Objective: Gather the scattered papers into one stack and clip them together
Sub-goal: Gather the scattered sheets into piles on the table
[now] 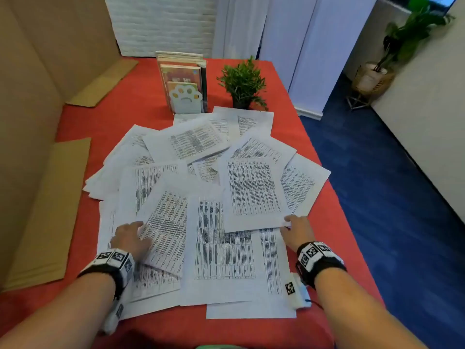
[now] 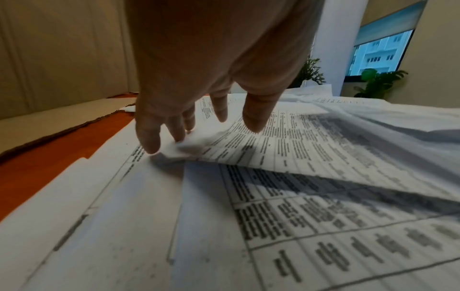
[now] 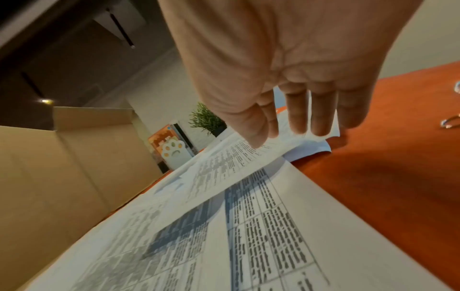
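The papers [image 1: 214,197] lie scattered across the red table [image 1: 141,96], overlapping (their print too blurred to read). Left hand [image 1: 130,238] rests with straight fingers on one sheet; right hand [image 1: 295,230] touches another's corner, whether pinching is unclear.

No word or number can be read. The papers [image 1: 219,197] in front of the plant [image 1: 242,83] carry printed tables, but the print is too blurred to make out. The wristbands [image 1: 318,253] bear black-and-white square marker codes, not letters. A white paw sign [image 1: 185,96] stands left of the plant.
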{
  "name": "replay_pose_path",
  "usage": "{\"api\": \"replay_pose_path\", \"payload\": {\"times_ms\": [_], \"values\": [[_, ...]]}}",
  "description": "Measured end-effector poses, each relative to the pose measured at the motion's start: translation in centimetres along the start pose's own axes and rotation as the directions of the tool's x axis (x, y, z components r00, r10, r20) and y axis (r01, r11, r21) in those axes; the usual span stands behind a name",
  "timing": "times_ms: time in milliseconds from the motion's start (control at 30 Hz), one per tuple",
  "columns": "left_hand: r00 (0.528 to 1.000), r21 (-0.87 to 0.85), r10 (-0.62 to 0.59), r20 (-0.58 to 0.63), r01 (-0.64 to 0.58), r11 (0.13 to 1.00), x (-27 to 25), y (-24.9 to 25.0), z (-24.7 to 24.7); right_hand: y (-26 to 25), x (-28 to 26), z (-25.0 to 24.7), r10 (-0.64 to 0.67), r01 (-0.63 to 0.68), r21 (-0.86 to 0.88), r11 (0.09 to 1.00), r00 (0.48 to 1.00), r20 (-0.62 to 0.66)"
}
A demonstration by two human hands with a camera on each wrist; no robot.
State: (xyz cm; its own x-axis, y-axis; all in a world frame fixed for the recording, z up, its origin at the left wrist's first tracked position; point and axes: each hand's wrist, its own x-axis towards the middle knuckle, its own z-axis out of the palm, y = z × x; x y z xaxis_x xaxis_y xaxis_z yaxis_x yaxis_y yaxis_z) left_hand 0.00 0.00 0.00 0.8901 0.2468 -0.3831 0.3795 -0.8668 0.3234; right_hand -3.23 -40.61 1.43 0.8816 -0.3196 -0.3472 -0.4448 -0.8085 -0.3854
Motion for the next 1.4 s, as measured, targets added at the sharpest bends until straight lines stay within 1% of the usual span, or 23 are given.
{"api": "replay_pose_path", "payload": {"times_ms": [67, 167, 233, 333, 433, 500, 567, 633, 700, 766, 833, 900, 966, 1033, 1100, 1133, 1166, 1200, 1300, 1400], "values": [[1.0, 0.08, -0.011, 0.003, 0.011, 0.997, 0.1, 0.1, -0.4, -0.4, 1.0, 0.1, 0.057, -0.058, 0.0, 0.998, 0.998, -0.039], [0.999, 0.129, -0.003, 0.04, -0.002, 0.992, 0.2, 0.0, -0.6, -1.4, 2.4, 0.1, 0.107, -0.107, -0.006, 0.994, 0.994, -0.034], [0.997, 0.108, 0.02, 0.074, -0.028, 0.994, 0.0, -0.2, -0.4, -1.7, 3.2, 0.4, 0.139, -0.139, 0.004, 0.99, 0.99, -0.014], [0.986, 0.03, 0.092, 0.142, -0.097, 0.995, -0.4, 0.0, 0.0, -2.2, 3.9, 0.4, 0.188, -0.187, 0.03, 0.982, 0.982, -0.005], [0.974, -0.002, 0.159, 0.162, -0.161, 0.987, -1.2, -0.1, 0.6, -2.8, 3.6, 0.3, 0.189, -0.187, 0.187, 0.964, 0.982, 0.006], [0.977, -0.074, 0.174, 0.126, -0.165, 0.983, -1.9, -0.2, 0.6, -3.1, 2.7, -0.2, 0.166, -0.151, 0.207, 0.966, 0.985, -0.053], [0.991, -0.187, 0.132, 0.027, -0.125, 0.974, -2.6, -0.4, 0.6, -3.1, 1.4, -0.7, 0.161, -0.116, 0.229, 0.966, 0.969, -0.186], [0.995, -0.297, 0.062, -0.078, -0.082, 0.951, -3.1, -0.5, 0.7, -2.9, -0.2, -0.9, 0.152, -0.051, 0.318, 0.947, 0.942, -0.299], [0.992, -0.391, -0.054, -0.118, 0.003, 0.92, -3.2, -1.0, 0.6, -2.4, -1.8, -1.0, 0.17, 0.003, 0.452, 0.892, 0.924, -0.343], [0.981, -0.4, -0.15, -0.127, 0.088, 0.912, -2.3, -2.2, 0.6, -2.0, -2.8, -0.6, 0.209, 0.009, 0.565, 0.825, 0.924, -0.321], [0.974, -0.349, -0.155, -0.168, 0.088, 0.933, -1.2, -3.3, 0.7, -1.3, -3.1, 0.5, 0.215, -0.012, 0.607, 0.795, 0.94, -0.264], [0.972, -0.295, -0.136, -0.191, 0.076, 0.952, -0.6, -3.8, 0.9, -0.7, -3.5, 2.1, 0.216, -0.08, 0.607, 0.791, 0.964, -0.153], [0.97, -0.234, -0.072, -0.231, 0.016, 0.972, -0.9, -3.3, 0.9, -0.4, -4.2, 3.7, 0.22, -0.152, 0.525, 0.837, 0.973, -0.07], [0.97, -0.233, -0.052, -0.237, -0.005, 0.972, -1.7, -2.6, 0.6, -0.5, -5.0, 4.9, 0.212, -0.196, 0.391, 0.899, 0.977, 0.002], [0.97, -0.247, -0.046, -0.239, -0.015, 0.969, -1.9, -2.5, 0.7, -1.1, -5.8, 5.7, 0.167, -0.181, 0.264, 0.947, 0.983, 0.073], [0.973, -0.238, -0.027, -0.228, -0.029, 0.971, -1.9, -2.5, 0.7, -1.4, -6.0, 5.9, 0.152, -0.172, 0.238, 0.956, 0.983, 0.098], [0.975, -0.221, -0.01, -0.222, -0.041, 0.974, -2.1, -2.4, 0.7, -1.9, -6.3, 5.9, 0.13, -0.155, 0.255, 0.955, 0.985, 0.11], [0.973, -0.215, -0.006, -0.232, -0.045, 0.976, -2.2, -2.5, 0.8, -2.2, -6.2, 5.9, 0.117, -0.14, 0.272, 0.952, 0.988, 0.096], [0.951, -0.221, 0.028, -0.307, -0.1, 0.97, -2.6, -2.8, 1.3, -3.6, -5.9, 5.8, 0.093, -0.109, 0.281, 0.953, 0.993, 0.072], [0.941, -0.26, 0.022, -0.338, -0.116, 0.959, -3.0, -2.6, 1.3, -4.6, -5.5, 6.9, 0.1, -0.121, 0.165, 0.979, 0.986, 0.13]]}}
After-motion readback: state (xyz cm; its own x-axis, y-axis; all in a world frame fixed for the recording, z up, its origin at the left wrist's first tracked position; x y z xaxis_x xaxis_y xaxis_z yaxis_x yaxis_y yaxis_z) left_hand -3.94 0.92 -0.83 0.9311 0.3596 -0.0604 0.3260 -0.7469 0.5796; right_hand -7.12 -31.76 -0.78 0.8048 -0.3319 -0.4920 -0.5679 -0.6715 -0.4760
